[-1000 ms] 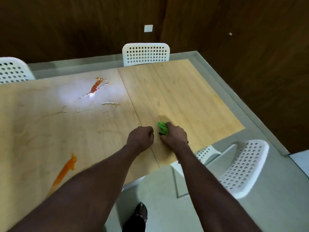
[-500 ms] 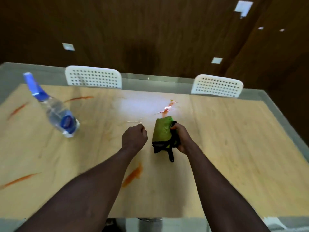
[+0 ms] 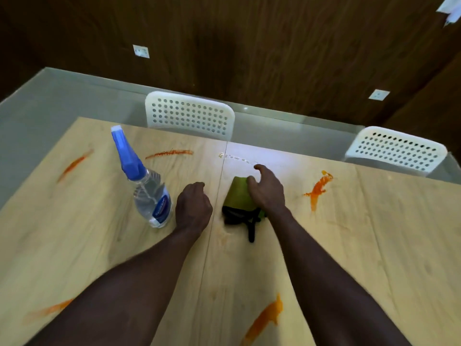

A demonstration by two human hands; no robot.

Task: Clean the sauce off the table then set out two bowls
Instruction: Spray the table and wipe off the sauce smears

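Observation:
On the wooden table (image 3: pixel 374 233) lie several orange sauce streaks: one right of my hands (image 3: pixel 318 188), one at the back (image 3: pixel 169 153), one at the far left (image 3: pixel 74 164) and one near the front edge (image 3: pixel 264 318). A folded green cloth with black trim (image 3: pixel 237 196) lies flat at the table's middle. My right hand (image 3: pixel 268 193) rests on its right side, thumb on the cloth and fingers loosely spread. My left hand (image 3: pixel 193 208) is curled into a fist just left of the cloth and holds nothing. No bowls are in view.
A clear spray bottle with a blue nozzle (image 3: pixel 149 193) stands upright just left of my left hand. Two white perforated chairs (image 3: pixel 189 113) (image 3: pixel 396 151) are tucked in at the table's far side. A dark wood wall stands behind them.
The view swung left along the table, bringing the spray bottle close. My right hand carried the cloth from the right end to the middle, laid it flat and loosened its grip.

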